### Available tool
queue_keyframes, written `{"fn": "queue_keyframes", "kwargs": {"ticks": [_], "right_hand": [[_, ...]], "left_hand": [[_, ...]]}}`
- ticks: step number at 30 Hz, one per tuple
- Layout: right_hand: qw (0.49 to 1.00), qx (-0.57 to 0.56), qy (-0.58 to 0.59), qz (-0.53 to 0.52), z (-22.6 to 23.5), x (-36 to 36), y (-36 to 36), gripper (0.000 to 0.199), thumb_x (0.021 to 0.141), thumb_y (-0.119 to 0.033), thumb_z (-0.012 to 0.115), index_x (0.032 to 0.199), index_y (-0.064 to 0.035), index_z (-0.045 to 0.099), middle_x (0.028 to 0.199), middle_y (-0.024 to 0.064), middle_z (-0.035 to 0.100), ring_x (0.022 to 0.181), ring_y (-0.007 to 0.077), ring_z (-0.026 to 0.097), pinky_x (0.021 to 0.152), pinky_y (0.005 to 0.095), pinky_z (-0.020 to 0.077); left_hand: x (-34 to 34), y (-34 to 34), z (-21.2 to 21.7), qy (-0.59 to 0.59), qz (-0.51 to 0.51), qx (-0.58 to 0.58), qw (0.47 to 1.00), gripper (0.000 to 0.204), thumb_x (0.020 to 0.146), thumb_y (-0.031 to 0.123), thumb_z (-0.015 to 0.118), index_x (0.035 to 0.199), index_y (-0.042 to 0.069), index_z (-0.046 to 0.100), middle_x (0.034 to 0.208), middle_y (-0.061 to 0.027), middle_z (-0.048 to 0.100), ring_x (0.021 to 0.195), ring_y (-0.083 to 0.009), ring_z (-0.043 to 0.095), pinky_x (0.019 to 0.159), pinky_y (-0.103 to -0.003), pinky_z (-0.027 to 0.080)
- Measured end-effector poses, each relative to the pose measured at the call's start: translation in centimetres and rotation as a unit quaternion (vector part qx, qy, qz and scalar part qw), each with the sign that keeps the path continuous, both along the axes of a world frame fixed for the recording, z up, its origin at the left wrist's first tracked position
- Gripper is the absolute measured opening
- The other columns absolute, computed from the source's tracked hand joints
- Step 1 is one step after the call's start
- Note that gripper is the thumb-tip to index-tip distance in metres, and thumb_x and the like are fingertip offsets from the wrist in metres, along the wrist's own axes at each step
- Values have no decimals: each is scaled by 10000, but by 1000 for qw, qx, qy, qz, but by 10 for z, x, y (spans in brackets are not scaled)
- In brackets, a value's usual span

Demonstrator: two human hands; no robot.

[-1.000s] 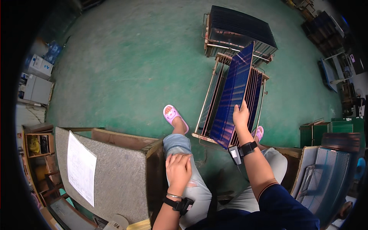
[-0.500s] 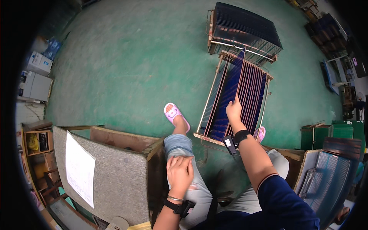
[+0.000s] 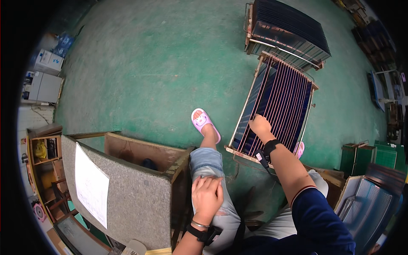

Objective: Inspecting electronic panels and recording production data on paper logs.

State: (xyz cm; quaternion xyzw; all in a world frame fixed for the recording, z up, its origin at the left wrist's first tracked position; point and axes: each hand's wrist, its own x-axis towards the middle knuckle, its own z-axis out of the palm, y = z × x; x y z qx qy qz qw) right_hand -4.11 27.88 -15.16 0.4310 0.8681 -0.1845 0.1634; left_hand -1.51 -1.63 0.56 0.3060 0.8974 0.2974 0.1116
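Vs. 1 sec ago, see blue panel (image 3: 264, 91) sunk lower: then raised at a slant, now down in rack (image 3: 231, 150), approx. level w/ neighbours. Sits toward rack's L side, standing on edge, broad faces turned sideways. Points away from the body: long axis running from near end (lower L) to far end (upper R), parallel to rack's side rods & to other panels (image 3: 291, 97). Over the upper edges on that L side, nearer the near end, note R hand (image 3: 260, 125), fingers curled in narrow; can't tell if pinching panel or just touching. Around R wrist, black band (image 3: 271, 146). Just beyond rack's far end, see 2nd rack (image 3: 248, 46) w/ dark panels (image 3: 291, 25), long edges running more crosswise. Off to L, find L hand (image 3: 206, 196) lying palm-down on L leg (image 3: 208, 163), fingers straight & together. Past knee, pink slipper (image 3: 199, 122) on green floor (image 3: 144, 85). Far L, grey tabletop (image 3: 138, 204) w/ white sheet (image 3: 91, 187) on it.
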Motion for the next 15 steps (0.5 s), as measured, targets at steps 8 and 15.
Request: {"fn": "queue_keyframes", "kwargs": {"ticks": [8,15], "right_hand": [[961,-215,70,-162,-32,-2,26,375,875,-237,510,741,100,606,640,196,637,521,283,646,580,347,547],[991,-22,124,-44,24,3,29,271,792,-156,497,778,88,616,738,309,600,705,393,638,699,452,516]], "left_hand": [[0,3,0,3,0,2,1000,131,756,100,568,844,93,664,814,-52,637,854,-217,594,914,-383,395],[3,5,-1,10,-9,20,1000,118,760,114,573,839,92,657,793,-44,624,834,-216,585,886,-371,403]]}}
